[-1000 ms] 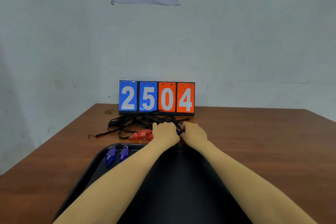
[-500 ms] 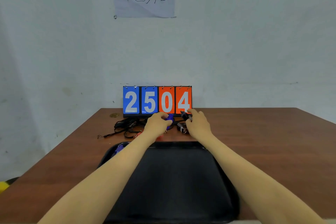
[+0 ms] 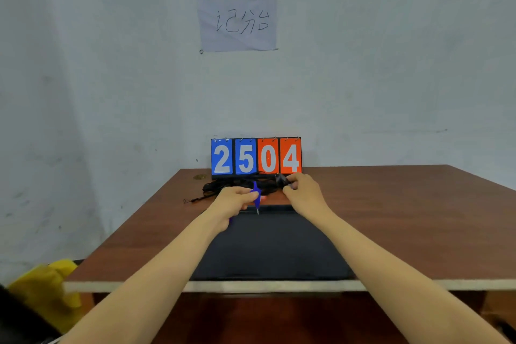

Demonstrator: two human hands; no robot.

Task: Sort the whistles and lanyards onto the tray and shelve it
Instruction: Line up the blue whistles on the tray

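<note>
left hand (image 3: 233, 200): grip closed on a blue whistle (image 3: 255, 193). I see it pinched at the fingertips, whistle sticking up and out to the right of the fist, a thin metal bit hanging off its lower end.
whistle axis: near upright, tilted a little; long axis runs top-to-bottom in my view, lower end pointing down at the tray's far rim.
right hand (image 3: 303, 190): grip pinched shut on a small dark piece (image 3: 280, 179) at the right end of the cord pile. Prob a black whistle or clip, too blurred for me to say which.
lanyards (image 3: 237, 186): black tangle on the counter (image 3: 405, 218), just in front of the scoreboard (image 3: 256, 156), beyond the tray. Both hands sit at its near edge.
red item (image 3: 263, 198): a sliver shows just right of the blue whistle, on the counter betw. the hands. I guess another whistle.
tray (image 3: 273, 248): black, flat, directly toward me from both hands; far rim right under the blue whistle.
key relation: the whistle is already over the tray's far edge, so I judge the drop is a short pull back + down w/ the left hand. Left is nearer the tray's left side.
risk: I can't tell if the whistle's cord is free of the pile; if tied in, pulling back drags the tangle.
shelf: not in view.
</note>
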